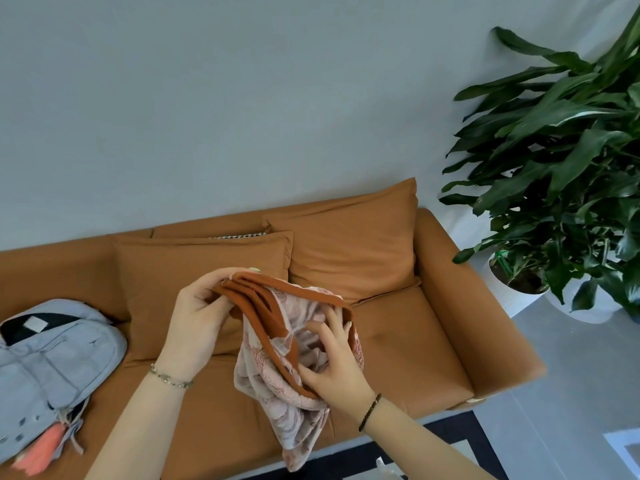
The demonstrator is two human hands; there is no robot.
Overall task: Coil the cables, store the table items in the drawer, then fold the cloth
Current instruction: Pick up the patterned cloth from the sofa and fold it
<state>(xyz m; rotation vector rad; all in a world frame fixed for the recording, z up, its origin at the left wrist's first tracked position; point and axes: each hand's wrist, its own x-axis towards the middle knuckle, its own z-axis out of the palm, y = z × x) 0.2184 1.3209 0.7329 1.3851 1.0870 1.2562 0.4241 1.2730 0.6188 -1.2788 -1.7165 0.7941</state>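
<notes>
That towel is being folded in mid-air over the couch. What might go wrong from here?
The left hand pinches only the stacked edges of the pink patterned cloth with rust-orange borders; a layer could slip free and undo the fold.
Its lower part hangs bunched under the right hand, above the brown fabric sofa, so creases may get folded in.
</notes>
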